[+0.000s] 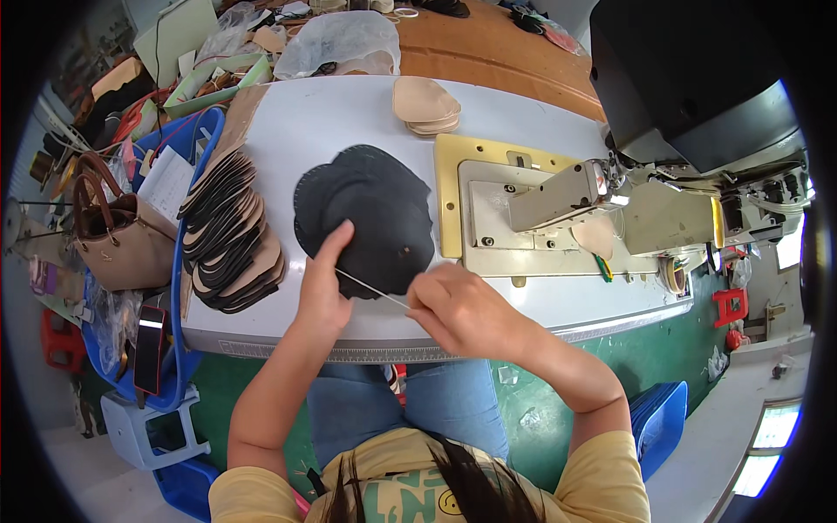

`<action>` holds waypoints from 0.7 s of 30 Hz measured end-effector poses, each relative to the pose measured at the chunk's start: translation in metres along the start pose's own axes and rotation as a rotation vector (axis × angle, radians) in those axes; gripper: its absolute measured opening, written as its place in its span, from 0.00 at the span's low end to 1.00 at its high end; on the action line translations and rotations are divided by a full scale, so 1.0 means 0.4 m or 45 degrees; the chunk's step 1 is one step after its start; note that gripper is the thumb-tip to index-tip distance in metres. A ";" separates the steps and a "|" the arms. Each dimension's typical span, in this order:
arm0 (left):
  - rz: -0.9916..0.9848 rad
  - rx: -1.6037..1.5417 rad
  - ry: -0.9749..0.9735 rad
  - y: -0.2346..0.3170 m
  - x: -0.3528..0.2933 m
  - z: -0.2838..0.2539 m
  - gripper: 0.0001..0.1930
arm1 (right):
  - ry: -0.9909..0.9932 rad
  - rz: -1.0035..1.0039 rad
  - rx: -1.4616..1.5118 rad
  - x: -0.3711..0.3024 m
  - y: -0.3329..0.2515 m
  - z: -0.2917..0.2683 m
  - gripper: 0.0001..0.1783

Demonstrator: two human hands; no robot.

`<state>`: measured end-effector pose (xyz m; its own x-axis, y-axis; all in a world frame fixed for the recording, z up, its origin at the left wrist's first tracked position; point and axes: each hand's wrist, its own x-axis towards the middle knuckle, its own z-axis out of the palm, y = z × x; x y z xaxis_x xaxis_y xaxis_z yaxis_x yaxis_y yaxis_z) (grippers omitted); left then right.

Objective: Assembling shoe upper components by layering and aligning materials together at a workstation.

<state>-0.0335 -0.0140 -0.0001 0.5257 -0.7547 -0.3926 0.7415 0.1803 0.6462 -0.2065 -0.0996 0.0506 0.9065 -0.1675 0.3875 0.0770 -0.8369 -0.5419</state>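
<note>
A stack of black, rounded leather-like pieces (375, 209) lies on the white table in front of me, the top one carrying a small tan mark. At its lower left edge my left hand (324, 283) grips it, thumb on top and the other fingers mostly hidden beneath. My right hand (462, 309) is closed in a pinch just below the pieces' lower right edge. Between the two hands runs a thin, straight white strand (370, 288); whether it is cord or a slim rod I cannot tell.
A sewing machine (558, 196) stands to the right on a yellow-edged plate. Left lie overlapping black and tan pieces (231, 231), beside a blue bin (179, 349) and a brown handbag (122, 231). Tan pieces (425, 103) are stacked at the back. A ruler strip (384, 355) edges the table.
</note>
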 end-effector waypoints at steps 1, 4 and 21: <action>-0.042 -0.111 -0.042 0.022 0.000 -0.002 0.25 | -0.001 -0.002 -0.001 -0.025 -0.001 -0.001 0.08; -0.100 -0.332 -0.135 0.049 0.012 -0.034 0.25 | -0.140 0.319 -0.055 -0.110 0.035 0.005 0.05; -0.088 -0.482 0.109 0.019 0.073 0.008 0.29 | 0.458 0.472 -0.432 0.090 0.233 -0.063 0.18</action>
<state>-0.0137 -0.0367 -0.0046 0.4902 -0.7208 -0.4900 0.8692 0.3629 0.3357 -0.1772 -0.1967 0.0328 0.6464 -0.5946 0.4781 -0.4060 -0.7986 -0.4443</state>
